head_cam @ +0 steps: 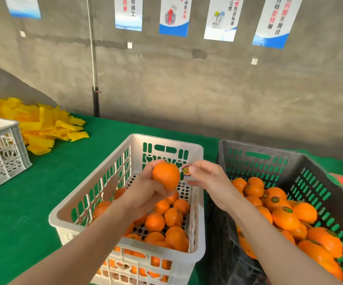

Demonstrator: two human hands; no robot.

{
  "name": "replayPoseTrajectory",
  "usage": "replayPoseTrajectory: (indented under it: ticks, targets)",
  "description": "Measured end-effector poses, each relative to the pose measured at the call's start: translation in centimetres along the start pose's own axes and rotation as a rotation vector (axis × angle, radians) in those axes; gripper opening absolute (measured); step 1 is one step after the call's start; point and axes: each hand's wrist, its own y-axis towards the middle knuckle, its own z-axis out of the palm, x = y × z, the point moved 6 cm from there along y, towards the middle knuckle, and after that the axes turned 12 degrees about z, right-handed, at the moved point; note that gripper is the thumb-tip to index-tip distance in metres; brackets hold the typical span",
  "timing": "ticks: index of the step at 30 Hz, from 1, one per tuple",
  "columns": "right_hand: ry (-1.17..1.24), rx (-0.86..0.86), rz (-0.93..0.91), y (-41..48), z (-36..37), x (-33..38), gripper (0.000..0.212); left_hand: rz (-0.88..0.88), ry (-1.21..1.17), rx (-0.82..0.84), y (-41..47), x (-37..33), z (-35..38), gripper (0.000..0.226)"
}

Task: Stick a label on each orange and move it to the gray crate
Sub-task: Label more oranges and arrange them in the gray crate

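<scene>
gray crate (259, 150) open-topped, half full of oranges (283, 218); white crate (166, 139) just beside.

Bare left hand (145, 191), bare right hand (209, 182), bare left forearm (80, 243), bare right forearm (269, 239), short fingernails

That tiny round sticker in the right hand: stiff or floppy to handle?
Probably light and thin: the label sits pinched at fingertips of the right hand. Likely sticky-backed, as alike ones cling to oranges in the gray crate. Whether it flops cannot be seen.

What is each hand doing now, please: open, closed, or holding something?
Left hand: closed round one orange.
Right hand: pinching a round label, close beside that orange.
</scene>
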Motion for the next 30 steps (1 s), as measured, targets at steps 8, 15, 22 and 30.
replayPoseTrajectory:
  ticks: [8, 15, 22, 30]
  targets:
    - [-0.449, 0.120, -0.221, -6.4, 0.3, 3.9, 0.015, -0.078, -0.236, -0.032, -4.5, -0.7, 4.0, 0.059]
    - [-0.653, 0.075, -0.322, -10.1, -1.0, 4.6, 0.014, -0.122, -0.189, -0.051, -7.0, -0.6, 7.3, 0.057]
    - [-0.834, -0.022, -0.395, -12.4, -2.0, 4.8, 0.013, -0.142, -0.139, -0.038, -8.3, 0.3, 9.7, 0.059]
    - [-0.572, -0.193, -0.306, -14.1, -4.7, 3.1, 0.060, -0.103, -0.098, -0.032, -7.7, 1.0, 11.9, 0.051]
